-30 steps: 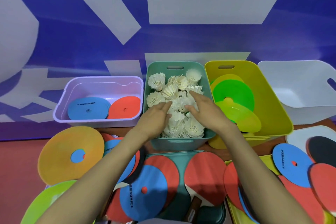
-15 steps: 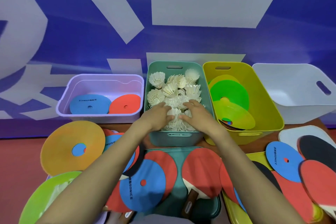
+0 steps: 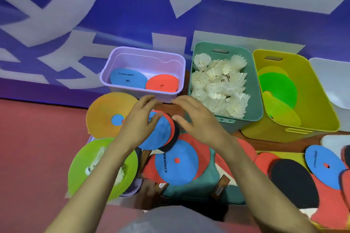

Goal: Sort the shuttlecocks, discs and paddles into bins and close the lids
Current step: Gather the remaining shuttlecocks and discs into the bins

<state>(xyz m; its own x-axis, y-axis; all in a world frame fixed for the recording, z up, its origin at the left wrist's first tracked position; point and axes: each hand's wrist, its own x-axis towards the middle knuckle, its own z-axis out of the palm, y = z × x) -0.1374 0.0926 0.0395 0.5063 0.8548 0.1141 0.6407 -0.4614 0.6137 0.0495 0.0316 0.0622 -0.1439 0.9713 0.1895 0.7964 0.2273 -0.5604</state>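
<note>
Disc stack (image 3: pixel 161 134), round, blue over red and black, pinched in grip of left hand (image 3: pixel 139 125); grip of right hand (image 3: pixel 198 119) spread.

white bin (image 3: pixel 331 79) cut off right | left hand (image 3: pixel 138 125) motion-blurred

"How is the light?"

"Bright and even, with saturated colours and soft shadows. I can't tell where it comes from."

"Sharp?"

"No. Motion blur smears the whole frame. The left hand (image 3: pixel 138 128) and right hand (image 3: pixel 198 121) have fuzzy fingers (image 3: pixel 149 100), and the white shapes on the blue backdrop (image 3: pixel 132 5) have soft edges."

"Any glare?"

"The shuttlecocks (image 3: pixel 219 89) wash out almost to plain white. The wide lens bends the yellow bin (image 3: pixel 312 100) near the right edge."
</note>
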